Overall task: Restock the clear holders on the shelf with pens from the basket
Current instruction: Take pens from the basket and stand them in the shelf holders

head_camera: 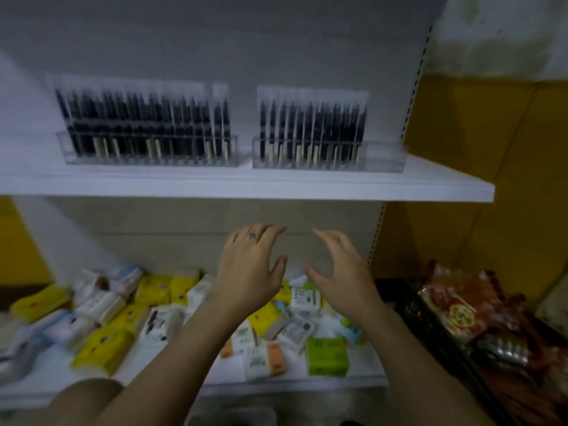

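Note:
Two clear holders stand side by side on the white upper shelf [276, 189]. The left holder [147, 155] and the right holder [325, 158] are each packed with several dark pens standing upright. My left hand [252, 265] and my right hand [341, 269] hang in the air below the shelf's front edge, close together, fingers spread and relaxed, holding nothing. The basket of pens is not in view.
On the lower shelf [338, 379] lie several small packs in yellow, white, green and orange. A dark rack with red snack packets [467, 309] stands at the right. Yellow wall panels [479, 142] flank the shelf unit.

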A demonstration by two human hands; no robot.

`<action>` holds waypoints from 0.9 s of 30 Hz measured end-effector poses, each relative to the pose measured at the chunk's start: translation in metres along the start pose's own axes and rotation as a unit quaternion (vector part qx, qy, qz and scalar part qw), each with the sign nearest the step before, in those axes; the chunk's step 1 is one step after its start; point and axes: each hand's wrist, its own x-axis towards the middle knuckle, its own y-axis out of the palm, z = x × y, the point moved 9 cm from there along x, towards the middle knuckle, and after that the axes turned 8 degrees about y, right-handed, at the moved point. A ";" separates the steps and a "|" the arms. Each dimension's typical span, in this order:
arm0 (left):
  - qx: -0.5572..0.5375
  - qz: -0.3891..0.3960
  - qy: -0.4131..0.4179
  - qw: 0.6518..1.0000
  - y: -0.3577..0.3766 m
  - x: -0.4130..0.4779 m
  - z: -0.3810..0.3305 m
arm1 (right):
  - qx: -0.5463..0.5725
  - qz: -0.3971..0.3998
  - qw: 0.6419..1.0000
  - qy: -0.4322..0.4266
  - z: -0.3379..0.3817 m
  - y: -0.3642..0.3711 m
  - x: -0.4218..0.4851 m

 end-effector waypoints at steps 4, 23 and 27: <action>-0.018 0.104 -0.057 0.993 0.054 -0.063 0.028 | -0.007 0.077 0.997 0.030 -0.024 0.075 -0.030; -0.121 0.423 -0.328 0.836 0.233 -0.304 0.111 | -0.038 0.403 0.905 0.134 -0.123 0.321 -0.171; -0.140 0.456 -0.358 0.803 0.254 -0.333 0.126 | -0.050 0.463 0.872 0.149 -0.134 0.356 -0.188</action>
